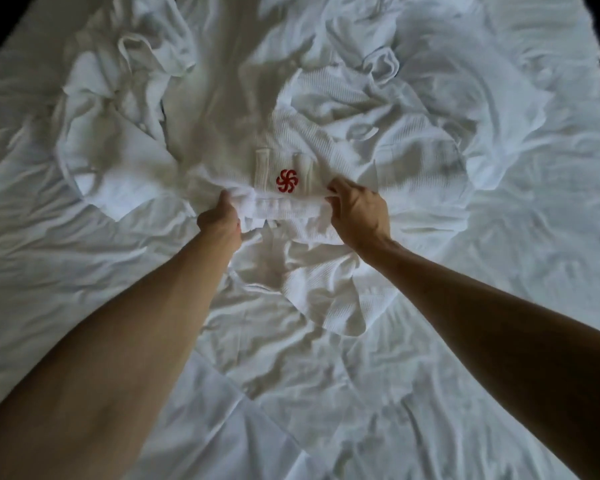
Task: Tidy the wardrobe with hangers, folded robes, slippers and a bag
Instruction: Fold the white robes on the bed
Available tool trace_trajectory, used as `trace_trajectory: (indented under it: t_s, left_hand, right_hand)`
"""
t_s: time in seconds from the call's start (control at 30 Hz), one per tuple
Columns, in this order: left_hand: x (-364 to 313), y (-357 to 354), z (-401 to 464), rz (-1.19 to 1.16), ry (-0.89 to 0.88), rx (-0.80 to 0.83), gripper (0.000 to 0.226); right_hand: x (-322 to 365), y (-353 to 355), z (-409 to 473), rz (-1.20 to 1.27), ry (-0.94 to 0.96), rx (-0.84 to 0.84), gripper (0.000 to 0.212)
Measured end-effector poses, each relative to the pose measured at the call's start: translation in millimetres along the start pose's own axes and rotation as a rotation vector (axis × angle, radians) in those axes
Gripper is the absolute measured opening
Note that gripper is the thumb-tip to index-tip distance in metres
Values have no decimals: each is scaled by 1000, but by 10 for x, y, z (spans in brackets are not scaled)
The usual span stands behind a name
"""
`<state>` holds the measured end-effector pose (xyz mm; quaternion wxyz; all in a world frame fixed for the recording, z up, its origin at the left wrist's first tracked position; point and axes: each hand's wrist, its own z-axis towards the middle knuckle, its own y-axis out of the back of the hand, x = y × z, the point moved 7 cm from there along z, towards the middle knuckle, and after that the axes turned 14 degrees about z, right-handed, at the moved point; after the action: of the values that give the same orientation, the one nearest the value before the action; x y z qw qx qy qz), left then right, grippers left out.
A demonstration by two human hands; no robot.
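Head view, looking down: a wrinkled white bed sheet (pixel 499 237) covers nearly the whole field, with dark strips showing only at the upper corners. Spread across its centre lies a white waffle-weave robe (pixel 326 140), crumpled, its fabric running from the middle of the sheet down toward the person. A second heap of white waffle-weave cloth (pixel 118 133), bunched and partly knotted, lies to the left of the robe, touching it; whether it is a separate garment cannot be told. On the robe, a patch pocket (pixel 284 171) faces the camera, and on the pocket sits a red embroidered pinwheel emblem (pixel 287 181); no lettering is legible. Whether the pocket holds anything cannot be told. Two bare forearms reach in from the bottom edge. The left hand (pixel 222 221) grips a bunched fold of the robe just left of the pocket, fingers curled into the cloth. The right hand (pixel 357 209) pinches the robe's edge just right of the pocket.
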<state>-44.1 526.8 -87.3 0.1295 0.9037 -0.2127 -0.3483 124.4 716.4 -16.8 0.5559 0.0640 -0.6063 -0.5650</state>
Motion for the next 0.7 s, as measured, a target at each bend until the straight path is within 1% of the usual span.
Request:
trace_trajectory:
  t_s: [0.03, 0.07, 0.13, 0.17, 0.2, 0.27, 0.37, 0.4, 0.43, 0.5, 0.57, 0.7]
  left_hand:
    - [15, 49, -9, 11, -35, -33, 59]
    - [-3, 131, -45, 72, -107, -87, 54]
    - [-40, 320, -180, 244, -266, -226, 56]
    - [-47, 419, -322, 285, -325, -280, 56]
    - [-38, 508, -501, 294, -370, -301, 54]
    - [-31, 652, -985, 266, -529, -310, 47]
    - [239, 809, -1798, 266, -837, -259, 37]
    - [401, 839, -2085, 295, -932, -241, 37]
    - [607, 843, -2334, 347, -988, -200, 40]
    - [1075, 804, -2746, 468, -1001, -77, 47]
    - [1589, 739, -3048, 597, -970, 53, 50]
    - [2739, 533, -3479, 858, -927, 291, 53]
  right_hand:
    - [22, 25, -62, 19, -10, -11, 11]
    - [50, 60, -134, 34, -24, -19, 13]
    - [139, 176, -300, 71, -47, -44, 15]
    - [193, 262, -390, 106, -64, -68, 16]
    - [255, 365, -492, 158, -90, -93, 17]
    - [390, 594, -764, 308, -171, -136, 19]
    - [600, 912, -1482, 536, -360, -184, 28]
    - [653, 1009, -1790, 589, -419, -209, 33]
    - [678, 1085, -2125, 621, -479, -231, 37]
    - [659, 1202, -2818, 633, -620, -271, 43]
    - [553, 1318, -3522, 580, -753, -294, 42]
    - [241, 1673, -4826, 459, -897, -300, 43]
